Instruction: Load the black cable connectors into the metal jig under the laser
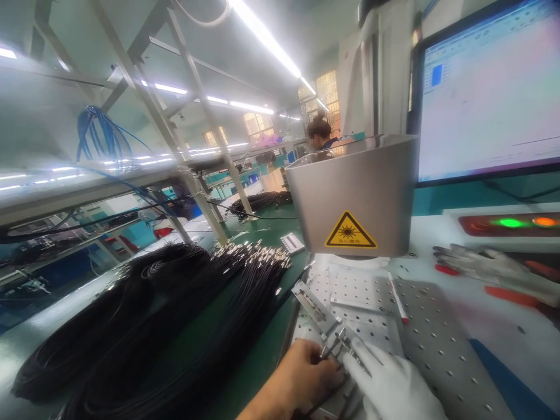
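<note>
The bare left hand [304,376] has its fingers curled closed on the near end of a metal holder [315,309], which reaches forward from them at a slant over a perforated plate [431,318]. The gloved right hand [389,382] lies against the same end from the other side, its fingers fairly straight; whether they grip or only steady it cannot be told.

Ahead of the fingers hangs a metal housing [354,198] with a laser warning sign [350,230]. Bare skin beneath it would be the likelier one to suffer if the beam fired. The smooth glove could slip on the small metal parts, and a lopsided push might twist the holder. To the fingers' left, black cables [166,315] crowd the desk [271,350]; a snagged one could tug things askew. A loose pen [399,300] beyond the glove might roll if nudged.
</note>
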